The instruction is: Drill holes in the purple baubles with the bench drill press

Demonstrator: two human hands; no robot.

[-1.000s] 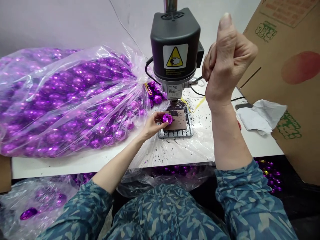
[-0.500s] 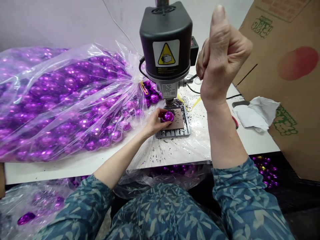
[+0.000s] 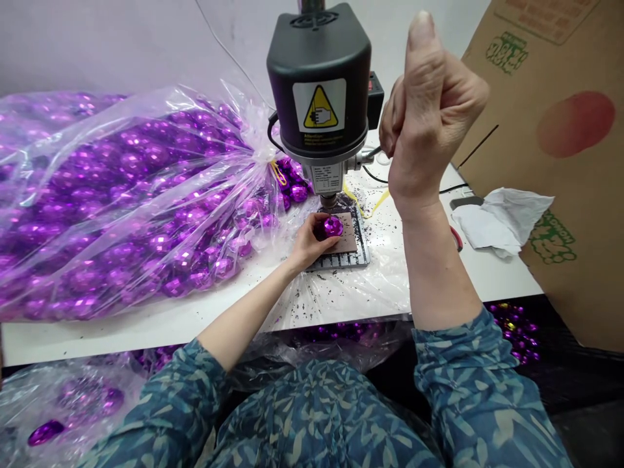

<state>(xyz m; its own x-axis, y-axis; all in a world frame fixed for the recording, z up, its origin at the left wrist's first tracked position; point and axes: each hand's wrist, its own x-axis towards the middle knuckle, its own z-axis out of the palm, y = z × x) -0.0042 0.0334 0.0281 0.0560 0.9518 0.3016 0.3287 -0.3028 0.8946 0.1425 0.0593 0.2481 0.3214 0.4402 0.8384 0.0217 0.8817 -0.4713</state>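
Observation:
A shiny purple faceted ball [image 3: 333, 226] sits in the thumb and fingers of my left hand [image 3: 312, 239], which is closed on its left side. Ball and fingertips are over a flat brown board [image 3: 347, 242] on the slotted metal base [image 3: 363, 250] of a bench drill press [image 3: 319, 84]. The drill's chuck [image 3: 328, 200] is just above and behind the ball. My right hand [image 3: 431, 123] is raised to the right of the motor housing, wrapped in a fist with the thumb up. A feed lever [image 3: 374, 152] runs from the drill into that fist; its end is hidden.
A big clear bag [image 3: 121, 201] of purple balls fills the left of the white table [image 3: 205, 305]. Dark shavings [image 3: 375, 214] surround the base. Crumpled white paper [image 3: 502, 221] and a tall cardboard box [image 3: 570, 195] stand on the right. More bagged balls [image 3: 73, 403] lie below the table edge.
My left hand and the ball have shifted slightly to the right over the board. My right hand stays raised in its fist. The whole view has moved a little.

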